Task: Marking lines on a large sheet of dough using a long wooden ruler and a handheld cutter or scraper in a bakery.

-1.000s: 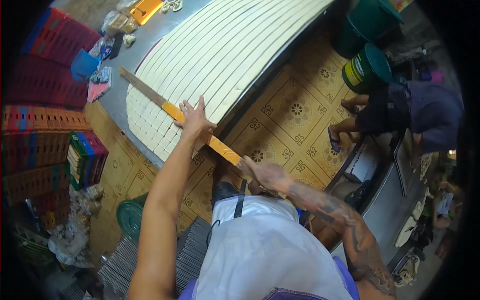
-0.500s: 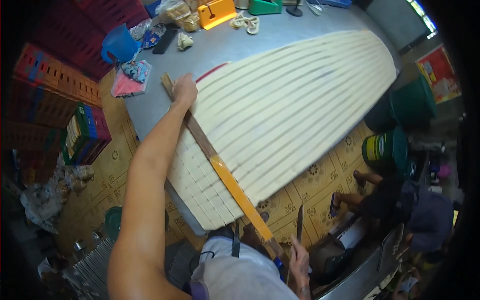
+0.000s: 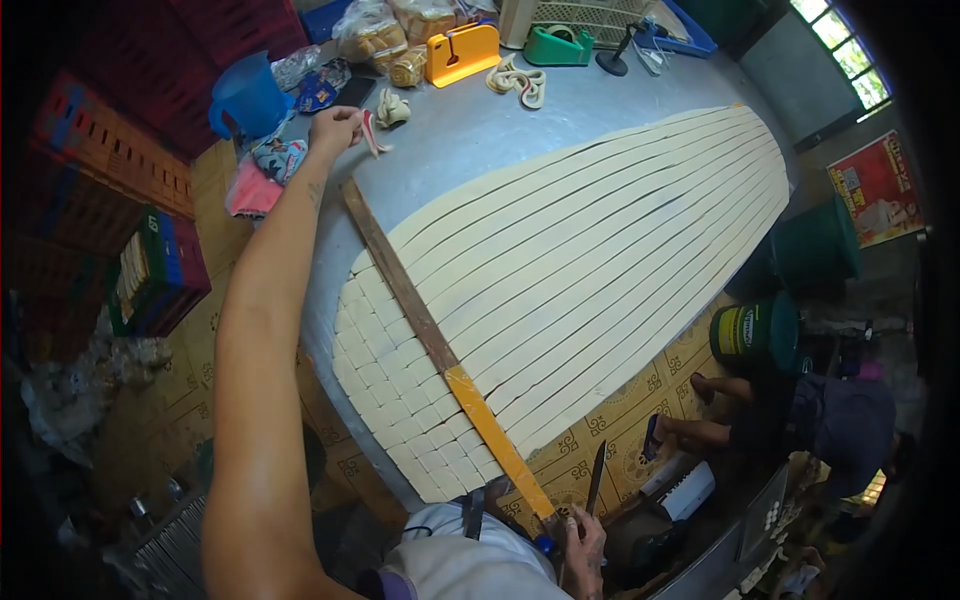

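My left hand (image 3: 334, 132) reaches over the far left of the steel table, fingers pinched on a thin red-and-white strip (image 3: 372, 135), beside a crumpled pale lump (image 3: 392, 108). A large sheet of pale dough (image 3: 590, 270), cut into long strips and into small squares at its left end, covers much of the table (image 3: 450, 130). A long wooden straightedge (image 3: 400, 282) with an orange section lies slanted across the dough. At its near end my right hand (image 3: 585, 550) grips a dark-bladed knife (image 3: 597, 473), point upward, and seems to touch the straightedge.
Stacked crates (image 3: 165, 270) stand left. A blue jug (image 3: 250, 95), bagged bread (image 3: 372, 40), an orange holder (image 3: 462, 55) and a green tape dispenser (image 3: 555, 47) line the far side. Green buckets (image 3: 755, 335) are right, near a bent-over person (image 3: 840, 430) by a metal counter (image 3: 750, 520).
My left hand has left the straightedge, moved up and left, and taken the thin strip. My right hand has moved lower with the knife. The view has shifted toward the table's far side.
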Demonstrator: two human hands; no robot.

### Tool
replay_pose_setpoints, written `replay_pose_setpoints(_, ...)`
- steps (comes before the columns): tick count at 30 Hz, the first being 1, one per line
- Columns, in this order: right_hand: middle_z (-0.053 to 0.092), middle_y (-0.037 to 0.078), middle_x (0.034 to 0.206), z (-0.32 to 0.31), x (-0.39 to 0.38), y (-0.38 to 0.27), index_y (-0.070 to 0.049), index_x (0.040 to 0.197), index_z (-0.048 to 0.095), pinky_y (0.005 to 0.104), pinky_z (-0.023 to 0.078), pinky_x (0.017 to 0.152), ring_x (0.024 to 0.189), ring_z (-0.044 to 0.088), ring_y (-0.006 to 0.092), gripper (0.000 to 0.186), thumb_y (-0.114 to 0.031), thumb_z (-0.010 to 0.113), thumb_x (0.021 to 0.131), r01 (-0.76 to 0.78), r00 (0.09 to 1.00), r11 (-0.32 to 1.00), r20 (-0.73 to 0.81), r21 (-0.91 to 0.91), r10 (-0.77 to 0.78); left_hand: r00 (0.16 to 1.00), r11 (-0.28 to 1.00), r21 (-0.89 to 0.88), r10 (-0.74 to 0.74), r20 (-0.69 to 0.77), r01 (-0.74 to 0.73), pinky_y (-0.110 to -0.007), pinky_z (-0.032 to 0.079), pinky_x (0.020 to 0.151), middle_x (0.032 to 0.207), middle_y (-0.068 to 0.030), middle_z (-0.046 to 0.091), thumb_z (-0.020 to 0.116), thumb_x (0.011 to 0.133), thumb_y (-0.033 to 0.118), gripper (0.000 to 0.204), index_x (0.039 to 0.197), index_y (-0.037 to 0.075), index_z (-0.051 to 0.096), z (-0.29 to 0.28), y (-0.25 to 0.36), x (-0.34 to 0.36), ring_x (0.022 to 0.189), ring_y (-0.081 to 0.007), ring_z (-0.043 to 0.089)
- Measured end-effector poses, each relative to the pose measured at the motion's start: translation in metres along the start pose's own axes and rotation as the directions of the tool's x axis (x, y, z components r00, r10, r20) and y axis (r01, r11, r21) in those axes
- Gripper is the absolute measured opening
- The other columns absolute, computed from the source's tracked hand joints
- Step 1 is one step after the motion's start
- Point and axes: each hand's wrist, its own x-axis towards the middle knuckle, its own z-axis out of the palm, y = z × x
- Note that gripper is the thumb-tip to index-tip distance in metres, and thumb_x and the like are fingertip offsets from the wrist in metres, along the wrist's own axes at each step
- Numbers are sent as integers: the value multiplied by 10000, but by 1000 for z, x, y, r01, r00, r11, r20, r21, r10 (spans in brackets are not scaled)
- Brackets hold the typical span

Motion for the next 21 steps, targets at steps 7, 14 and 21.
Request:
replay_pose_setpoints(7,625,173,1077,-4,-2,32,-115,1203,757,481,582,791,926,694,388,461,-365,869,832,160,987,962,49,-223,-153,998,973,-228,33,-47,-43,-306,558,870,1169,-82,744,751,988,243,443,1379,53,663,25,-49,-144,985,-145,686)
replay_pose_setpoints(14,595,168,1075,16,-4,102,-106,1108,755,506,583,744,910,683,399,458,-350,909,753,375,922,902,180,-213,-341,981,921,388,110,-162,-39,-514,230,1285,1626,-219,418,793,843,220,908,1634,101,363,132,-73,-470,1554,-368,333)
replay_pose_setpoints(21,575,214,1061,1,-8,110,6,1070,712,497,542,738,893,649,416,430,-248,874,764,602,788,797,129,39,-602,994,910,413,20,-111,28,-553,69,1311,1706,-202,313,808,733,330,1059,1646,123,314,172,-34,-541,1630,-331,197)
